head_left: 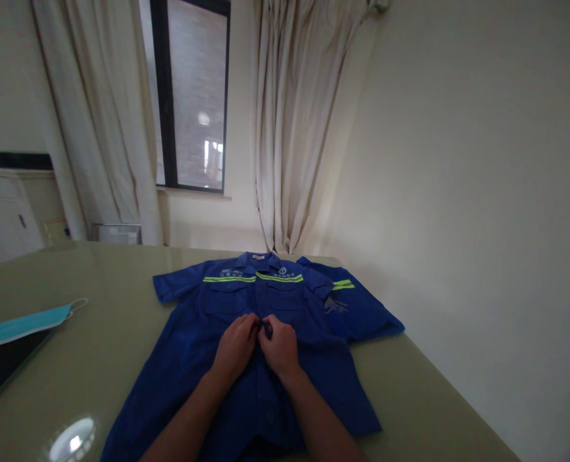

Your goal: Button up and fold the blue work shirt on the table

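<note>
A blue short-sleeved work shirt (188, 346) lies spread on the table, collar away from me, with a yellow-green reflective stripe and printed marks across its chest. Over the middle of its front placket, below the chest pockets, my left hand (239, 340) pinches the cloth. Close beside it, my right hand (279, 343) is closed on the same placket, fingertips nearly meeting the left ones. The fingers hide whatever button or buttonhole lies between them. Below the hands the placket runs down toward me.
Another blue garment (361, 308) with a similar stripe lies folded at the right, partly under the shirt's sleeve. On the left, a light-blue face mask (25, 324) rests on a dark flat object (10, 366). The greenish table (106, 276) meets the wall; curtains (289, 128) hang behind.
</note>
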`<state>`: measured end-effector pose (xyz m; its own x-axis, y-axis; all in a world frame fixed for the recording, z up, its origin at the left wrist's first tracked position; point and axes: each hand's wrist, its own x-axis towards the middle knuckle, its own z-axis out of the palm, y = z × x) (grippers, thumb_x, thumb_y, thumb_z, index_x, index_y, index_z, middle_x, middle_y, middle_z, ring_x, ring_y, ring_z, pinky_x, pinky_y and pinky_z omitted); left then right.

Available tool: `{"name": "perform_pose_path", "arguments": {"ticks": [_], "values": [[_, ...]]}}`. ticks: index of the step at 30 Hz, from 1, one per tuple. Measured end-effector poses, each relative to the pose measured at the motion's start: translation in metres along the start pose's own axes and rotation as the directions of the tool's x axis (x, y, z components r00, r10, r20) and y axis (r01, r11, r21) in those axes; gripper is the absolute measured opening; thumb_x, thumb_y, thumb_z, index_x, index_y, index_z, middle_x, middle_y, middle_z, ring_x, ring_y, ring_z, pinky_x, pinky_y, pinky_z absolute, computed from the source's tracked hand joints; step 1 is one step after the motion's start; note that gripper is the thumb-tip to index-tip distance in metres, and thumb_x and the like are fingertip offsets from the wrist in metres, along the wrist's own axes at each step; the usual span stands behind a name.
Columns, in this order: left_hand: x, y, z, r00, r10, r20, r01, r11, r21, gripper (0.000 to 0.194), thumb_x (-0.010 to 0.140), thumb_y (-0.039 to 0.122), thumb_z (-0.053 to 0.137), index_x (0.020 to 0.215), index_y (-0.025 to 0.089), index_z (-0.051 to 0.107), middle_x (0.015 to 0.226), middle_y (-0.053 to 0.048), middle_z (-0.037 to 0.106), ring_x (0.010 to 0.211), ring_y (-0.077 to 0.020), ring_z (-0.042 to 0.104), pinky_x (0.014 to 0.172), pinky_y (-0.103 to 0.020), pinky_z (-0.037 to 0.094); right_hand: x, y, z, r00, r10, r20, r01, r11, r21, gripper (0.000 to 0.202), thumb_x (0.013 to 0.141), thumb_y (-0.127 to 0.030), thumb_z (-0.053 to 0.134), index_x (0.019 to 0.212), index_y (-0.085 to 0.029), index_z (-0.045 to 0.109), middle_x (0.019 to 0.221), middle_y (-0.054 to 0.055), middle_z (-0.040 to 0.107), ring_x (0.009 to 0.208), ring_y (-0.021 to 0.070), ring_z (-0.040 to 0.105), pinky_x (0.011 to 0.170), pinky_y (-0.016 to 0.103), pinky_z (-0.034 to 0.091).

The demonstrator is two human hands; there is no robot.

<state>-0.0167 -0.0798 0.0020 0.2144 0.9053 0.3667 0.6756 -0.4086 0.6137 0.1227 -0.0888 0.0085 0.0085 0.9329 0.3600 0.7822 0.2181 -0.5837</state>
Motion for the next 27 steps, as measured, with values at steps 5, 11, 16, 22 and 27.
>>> {"name": "perform_pose_path", "arguments": {"ticks": [5, 11, 16, 22, 27], "values": [[0.002, -0.003, -0.003, 0.999, -0.026, -0.018, 0.025, 0.998, -0.056, 0.018, 0.093, 0.013, 0.047, 0.095, 0.025, 0.061, 0.091, -0.001, 0.072, 0.088, -0.0185, 0.069, 0.080, -0.028, 0.047, 0.000, 0.000, -0.001, 0.999, -0.044, 0.009, 0.043, 0.995, 0.093, 0.020, 0.095, -0.031, 0.055, 0.093, -0.023, 0.073, 0.067, -0.001, 0.069, 0.061, 0.0146, 0.064, 0.060, 0.022, 0.036], [0.004, -0.009, 0.000, 0.997, -0.073, -0.025, 0.069, 0.989, -0.134, 0.014, 0.091, 0.014, 0.049, 0.094, 0.025, 0.056, 0.084, 0.001, 0.071, 0.082, -0.0175, 0.070, 0.074, -0.027, 0.047, 0.005, 0.007, 0.003, 0.997, 0.014, 0.077, -0.039, 0.943, 0.331, 0.026, 0.095, -0.028, 0.048, 0.090, -0.020, 0.072, 0.054, -0.004, 0.061, 0.050, 0.0139, 0.058, 0.053, 0.022, 0.036], [0.004, -0.007, -0.002, 0.997, -0.073, -0.022, 0.067, 0.977, -0.203, 0.013, 0.090, 0.018, 0.048, 0.095, 0.026, 0.056, 0.088, 0.000, 0.074, 0.084, -0.0179, 0.072, 0.077, -0.028, 0.050, 0.008, 0.007, 0.007, 0.998, 0.028, 0.056, -0.042, 0.963, 0.265, 0.018, 0.084, -0.021, 0.058, 0.093, -0.021, 0.074, 0.054, -0.005, 0.059, 0.051, 0.0132, 0.056, 0.053, 0.021, 0.034], [0.005, -0.013, 0.000, 0.993, -0.109, -0.037, 0.093, 0.948, -0.304, 0.014, 0.091, 0.035, 0.052, 0.101, 0.026, 0.056, 0.083, 0.001, 0.075, 0.077, -0.0189, 0.073, 0.069, -0.028, 0.051, 0.004, 0.002, 0.003, 1.000, 0.016, 0.009, -0.017, 0.996, 0.089, 0.016, 0.086, -0.018, 0.059, 0.089, -0.024, 0.073, 0.082, 0.000, 0.069, 0.071, 0.0146, 0.063, 0.065, 0.022, 0.040], [0.009, -0.023, 0.003, 0.993, -0.111, -0.027, 0.092, 0.919, -0.382, 0.017, 0.086, 0.035, 0.054, 0.098, 0.023, 0.059, 0.081, 0.001, 0.074, 0.074, -0.0191, 0.071, 0.068, -0.029, 0.051, 0.005, 0.006, 0.003, 1.000, -0.003, -0.030, 0.009, 0.982, 0.191, 0.010, 0.087, -0.018, 0.060, 0.084, -0.022, 0.070, 0.088, 0.002, 0.069, 0.077, 0.0163, 0.064, 0.073, 0.024, 0.045]]}}
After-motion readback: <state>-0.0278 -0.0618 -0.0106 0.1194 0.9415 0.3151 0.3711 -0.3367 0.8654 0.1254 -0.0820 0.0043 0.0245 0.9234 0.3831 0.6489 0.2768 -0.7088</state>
